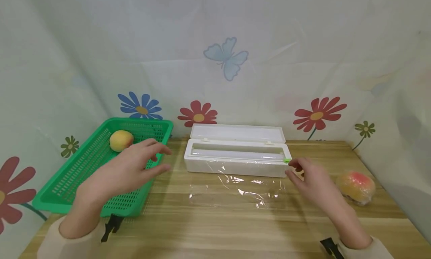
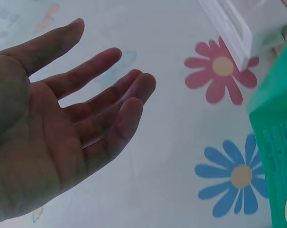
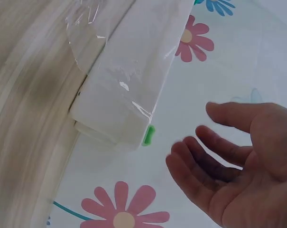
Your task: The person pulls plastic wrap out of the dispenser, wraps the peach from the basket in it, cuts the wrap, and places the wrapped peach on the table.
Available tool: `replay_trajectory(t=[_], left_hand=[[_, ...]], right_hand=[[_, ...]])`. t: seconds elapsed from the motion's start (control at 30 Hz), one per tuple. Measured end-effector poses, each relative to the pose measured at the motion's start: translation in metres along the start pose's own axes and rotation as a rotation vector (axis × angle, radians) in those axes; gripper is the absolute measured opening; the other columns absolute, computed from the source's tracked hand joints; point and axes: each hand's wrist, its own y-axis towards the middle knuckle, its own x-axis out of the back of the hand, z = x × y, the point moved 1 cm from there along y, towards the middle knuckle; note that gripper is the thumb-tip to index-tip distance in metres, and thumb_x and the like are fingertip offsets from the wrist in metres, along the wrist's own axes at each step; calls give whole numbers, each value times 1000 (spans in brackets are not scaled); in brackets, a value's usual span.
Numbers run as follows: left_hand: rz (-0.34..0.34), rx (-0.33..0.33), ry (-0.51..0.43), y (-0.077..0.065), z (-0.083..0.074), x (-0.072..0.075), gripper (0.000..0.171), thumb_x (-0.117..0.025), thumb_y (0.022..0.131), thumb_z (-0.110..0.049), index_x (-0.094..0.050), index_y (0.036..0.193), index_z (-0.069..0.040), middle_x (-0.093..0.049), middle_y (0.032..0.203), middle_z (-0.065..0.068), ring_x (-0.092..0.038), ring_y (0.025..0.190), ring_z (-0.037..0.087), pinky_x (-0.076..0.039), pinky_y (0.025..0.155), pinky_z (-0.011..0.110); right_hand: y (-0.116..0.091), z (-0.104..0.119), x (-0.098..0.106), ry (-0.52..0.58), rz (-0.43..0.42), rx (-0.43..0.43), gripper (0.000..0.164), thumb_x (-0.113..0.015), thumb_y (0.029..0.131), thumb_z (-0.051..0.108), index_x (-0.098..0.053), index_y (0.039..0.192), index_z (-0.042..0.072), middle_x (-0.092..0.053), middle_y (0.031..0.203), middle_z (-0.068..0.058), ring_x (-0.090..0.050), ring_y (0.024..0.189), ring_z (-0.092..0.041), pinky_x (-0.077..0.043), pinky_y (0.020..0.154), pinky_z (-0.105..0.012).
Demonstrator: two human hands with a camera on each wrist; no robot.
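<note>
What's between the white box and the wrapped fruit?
In the head view, the right hand is between the white box and the wrapped fruit, with wooden tabletop beneath.

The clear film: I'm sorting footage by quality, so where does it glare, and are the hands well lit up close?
Head view: glints scatter across the clear film before the white box; right wrist view: white streaks on the film, right hand partly shaded; left wrist view: left hand dim against a paler backdrop.
</note>
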Motion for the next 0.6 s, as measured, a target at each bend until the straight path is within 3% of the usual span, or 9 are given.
replay_trajectory(t=[0.17, 0.4, 0.6], left_hand=[[24, 47, 18, 10, 18, 20, 32, -69, 101, -29, -68, 125, -9, -63, 124, 7, -65, 103, 24, -56, 84, 45], [57, 135, -8, 24, 48, 40, 40, -63, 104, -33, -63, 131, -4, -64, 126, 11, -64, 109, 29, -54, 88, 51], [90, 303, -73, 40, 83, 54, 52, -54, 107, -39, -52, 140, 1, -54, 135, 26, -52, 122, 44, -44, 96, 63]], right_hand=[[7, -7, -6, 4, -54, 11, 34, -77, 91, 5, -64, 118, -11, -63, 114, -29, -61, 105, -47, -51, 87, -62], [17, -15, -19, 54, -54, 35, 32, -75, 93, 4, -64, 119, -12, -61, 123, -30, -61, 107, -48, -51, 87, -62], [21, -18, -24, 53, -34, -3, 29, -72, 96, 7, -67, 118, -12, -63, 123, -32, -63, 109, -48, -52, 88, -62]])
